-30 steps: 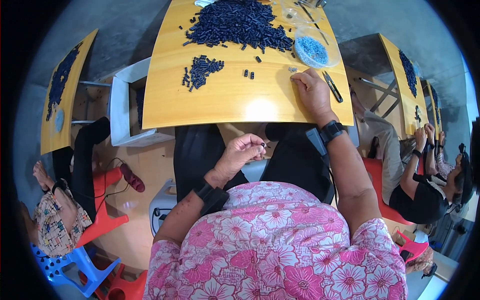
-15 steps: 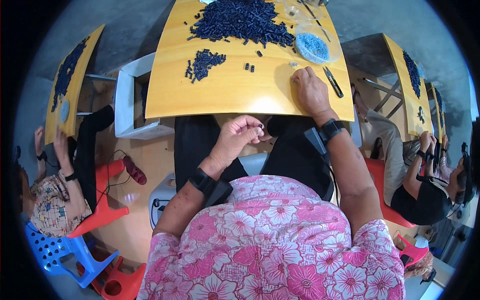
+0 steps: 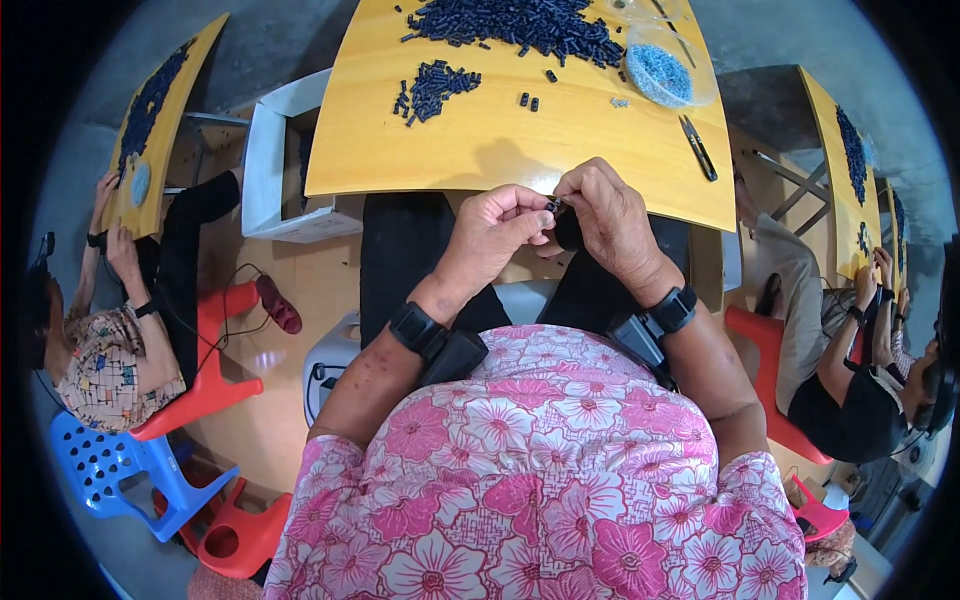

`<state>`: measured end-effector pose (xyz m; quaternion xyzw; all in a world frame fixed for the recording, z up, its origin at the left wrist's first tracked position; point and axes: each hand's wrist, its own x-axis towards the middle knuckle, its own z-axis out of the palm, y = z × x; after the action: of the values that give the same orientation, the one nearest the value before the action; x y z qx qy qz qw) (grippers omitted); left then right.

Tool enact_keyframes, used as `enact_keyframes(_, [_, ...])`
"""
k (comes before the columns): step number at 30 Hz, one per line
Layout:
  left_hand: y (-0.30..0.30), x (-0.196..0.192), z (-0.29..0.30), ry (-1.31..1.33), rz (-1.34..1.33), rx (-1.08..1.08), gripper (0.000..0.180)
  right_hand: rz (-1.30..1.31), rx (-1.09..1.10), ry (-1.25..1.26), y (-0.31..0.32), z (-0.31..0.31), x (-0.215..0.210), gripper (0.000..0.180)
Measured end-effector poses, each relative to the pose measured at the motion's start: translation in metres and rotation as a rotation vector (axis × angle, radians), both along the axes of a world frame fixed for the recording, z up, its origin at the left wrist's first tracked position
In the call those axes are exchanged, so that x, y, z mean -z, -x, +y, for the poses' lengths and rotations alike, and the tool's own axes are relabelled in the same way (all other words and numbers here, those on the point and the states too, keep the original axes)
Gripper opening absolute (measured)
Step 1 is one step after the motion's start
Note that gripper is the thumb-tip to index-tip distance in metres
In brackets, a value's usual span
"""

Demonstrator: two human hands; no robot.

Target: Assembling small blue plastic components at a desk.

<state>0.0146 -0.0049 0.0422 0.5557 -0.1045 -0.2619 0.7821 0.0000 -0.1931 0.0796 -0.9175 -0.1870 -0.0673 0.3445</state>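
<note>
Facing the yellow desk [image 3: 400, 150], I see a wide pile of dark plastic pieces [image 3: 520, 25] at its far end. My left hand [image 3: 488, 235] and right hand [image 3: 612, 225] meet by the near edge. Beyond sit a clear bowl [image 3: 703, 90] of pale-blue bits, a smaller heap [image 3: 433, 90] and black snips [image 3: 698, 148]. My left fingers pinch one small dark piece [image 3: 552, 206]; my right fingers press together at it, any lettering too tiny to read.

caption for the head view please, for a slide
Left hand pinches a small dark piece, right hand close against it, beside a yellow table bearing a dark heap.
</note>
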Motion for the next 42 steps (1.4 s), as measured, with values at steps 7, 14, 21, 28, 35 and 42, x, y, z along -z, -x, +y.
enact_keyframes(7, [0.003,-0.006,0.003,-0.037,0.017,-0.01,0.013,-0.027,-0.041,0.074,0.0,0.004,-0.001,0.045])
enact_keyframes(14, [0.006,-0.007,0.003,-0.035,0.092,-0.025,0.014,-0.068,-0.094,0.181,0.003,0.006,-0.009,0.048])
enact_keyframes(21, [0.008,-0.005,0.0,-0.028,0.239,-0.039,0.018,-0.077,-0.115,0.284,0.007,0.011,-0.009,0.045])
enact_keyframes(28, [0.005,0.0,0.002,0.011,0.245,-0.06,0.015,0.09,0.072,-0.254,0.009,0.016,0.014,0.034])
enact_keyframes(35, [0.01,0.01,0.006,0.045,0.27,-0.11,0.012,-0.1,0.0,-0.133,0.013,0.027,0.005,0.032])
enact_keyframes(42, [0.012,0.02,0.017,0.084,0.178,-0.12,0.013,0.02,-0.085,-0.21,-0.002,0.031,0.005,0.031])
